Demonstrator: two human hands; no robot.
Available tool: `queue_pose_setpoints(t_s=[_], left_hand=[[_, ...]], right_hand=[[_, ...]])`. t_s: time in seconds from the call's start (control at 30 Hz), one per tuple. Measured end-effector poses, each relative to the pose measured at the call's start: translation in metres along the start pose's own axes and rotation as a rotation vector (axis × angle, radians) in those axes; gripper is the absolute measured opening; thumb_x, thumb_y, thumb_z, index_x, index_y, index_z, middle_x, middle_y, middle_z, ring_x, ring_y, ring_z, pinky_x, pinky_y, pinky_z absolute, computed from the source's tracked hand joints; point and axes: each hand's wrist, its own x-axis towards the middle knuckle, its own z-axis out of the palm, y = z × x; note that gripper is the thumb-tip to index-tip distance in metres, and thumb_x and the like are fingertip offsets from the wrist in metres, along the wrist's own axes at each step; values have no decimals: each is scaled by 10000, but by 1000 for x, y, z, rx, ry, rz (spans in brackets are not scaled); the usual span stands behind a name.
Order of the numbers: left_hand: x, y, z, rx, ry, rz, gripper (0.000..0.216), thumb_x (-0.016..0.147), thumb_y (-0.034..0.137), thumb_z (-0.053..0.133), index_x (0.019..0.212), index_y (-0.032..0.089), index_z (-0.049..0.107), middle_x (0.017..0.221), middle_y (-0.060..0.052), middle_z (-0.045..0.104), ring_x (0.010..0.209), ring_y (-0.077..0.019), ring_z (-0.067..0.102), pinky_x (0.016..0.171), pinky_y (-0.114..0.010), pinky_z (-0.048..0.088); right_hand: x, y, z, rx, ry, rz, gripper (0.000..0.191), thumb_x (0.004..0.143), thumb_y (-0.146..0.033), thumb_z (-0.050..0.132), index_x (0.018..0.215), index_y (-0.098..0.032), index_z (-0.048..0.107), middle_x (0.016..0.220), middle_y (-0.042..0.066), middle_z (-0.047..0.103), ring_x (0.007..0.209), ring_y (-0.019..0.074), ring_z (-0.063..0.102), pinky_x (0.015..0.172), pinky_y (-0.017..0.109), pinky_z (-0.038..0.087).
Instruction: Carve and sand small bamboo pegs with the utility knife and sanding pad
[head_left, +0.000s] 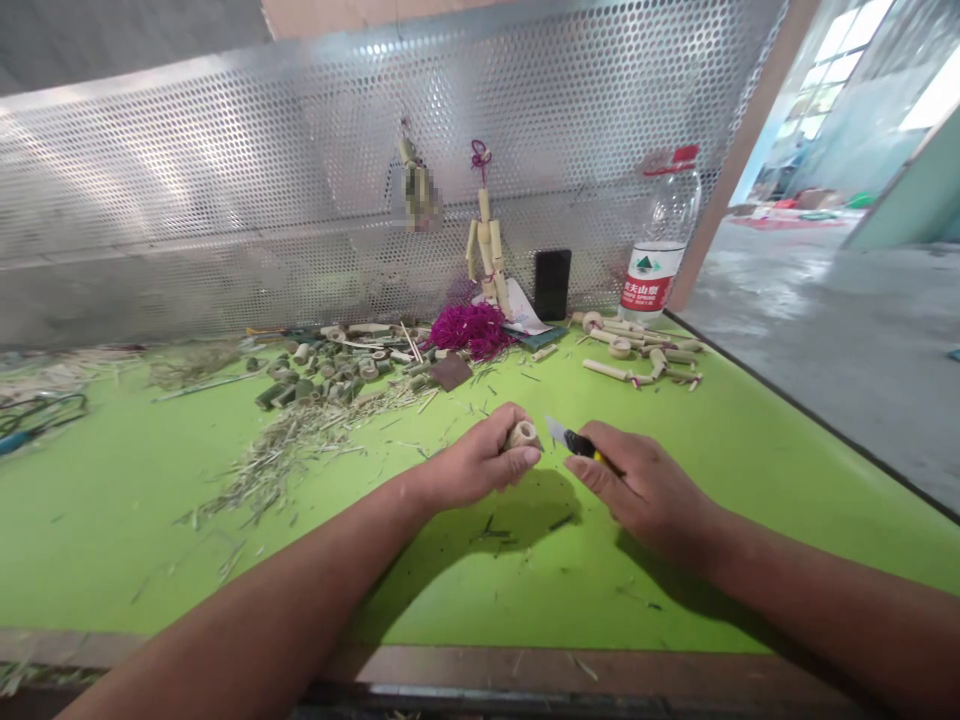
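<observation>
I'm watching the left hand [480,458], just below centre toward six o'clock: its grip is closed snugly round a bamboo piece [523,433], thumb along the near side, hollow end showing toward four. Out at four o'clock, the right hand [649,490] has its grip wrapped tight on a knife [579,442], blade pointing to ten, just beside the bamboo and apart from it as far as I can see. Both are up over the green counter [450,600].

Now for what I can't see: fingers hide most of the bamboo, and the right palm covers the rest of the knife handle. Both forearms run out of my view, at seven and four. Up at eleven, a hanging figure [420,195] is blurred into blocks. At nine, a blue-handled tool [15,441] is cut off by the edge.
</observation>
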Motion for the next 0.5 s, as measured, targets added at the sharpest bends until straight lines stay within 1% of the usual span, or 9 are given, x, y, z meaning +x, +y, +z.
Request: queue_pose_setpoints(t_s=[0.07, 0.17, 0.23, 0.33, 0.4, 0.5], left_hand=[[2, -2, -1, 67, 56, 37, 353, 881, 491, 579, 920, 151, 493, 787, -11, 530, 657, -104, 491, 588, -235, 405], [3, -2, -2, 200, 122, 119, 339, 838, 466, 653, 871, 131, 607, 830, -42, 565, 725, -127, 510, 645, -251, 416], [2, 0, -2, 275, 134, 149, 343, 861, 472, 620, 935, 137, 642, 855, -53, 585, 766, -147, 528, 684, -265, 425], [0, 3, 1, 387, 139, 149, 330, 937, 452, 496, 1045, 158, 603, 905, -57, 591, 818, -160, 528, 722, -271, 420], [-1, 5, 5, 414, 134, 139, 296, 965, 422, 438, 1037, 162, 562, 916, -52, 570, 825, -157, 510, 721, -266, 410], [-2, 11, 10, 394, 124, 112, 269, 975, 406, 409, 1010, 161, 515, 916, -50, 535, 826, -156, 485, 721, -271, 407]], right_hand=[[2, 2, -1, 21, 16, 5, 378, 970, -512, 364, 760, -206, 434, 597, -31, 459, 533, 117, 409, 507, 242, 233], [3, 1, 0, -7, -12, -4, 371, 969, -505, 369, 763, -205, 443, 602, -27, 474, 537, 119, 410, 511, 246, 228], [3, 0, 1, -43, -43, -15, 358, 967, -493, 376, 777, -202, 459, 625, -16, 502, 553, 124, 419, 523, 251, 227], [3, -3, 2, -92, -93, -19, 345, 971, -477, 376, 792, -199, 474, 665, -1, 534, 576, 131, 428, 539, 259, 221], [2, -5, 3, -113, -113, -16, 338, 973, -467, 374, 793, -199, 475, 674, 2, 540, 580, 133, 428, 543, 264, 211], [0, -7, 3, -126, -129, -10, 340, 977, -464, 364, 796, -199, 474, 679, 6, 544, 577, 134, 432, 544, 267, 206]])
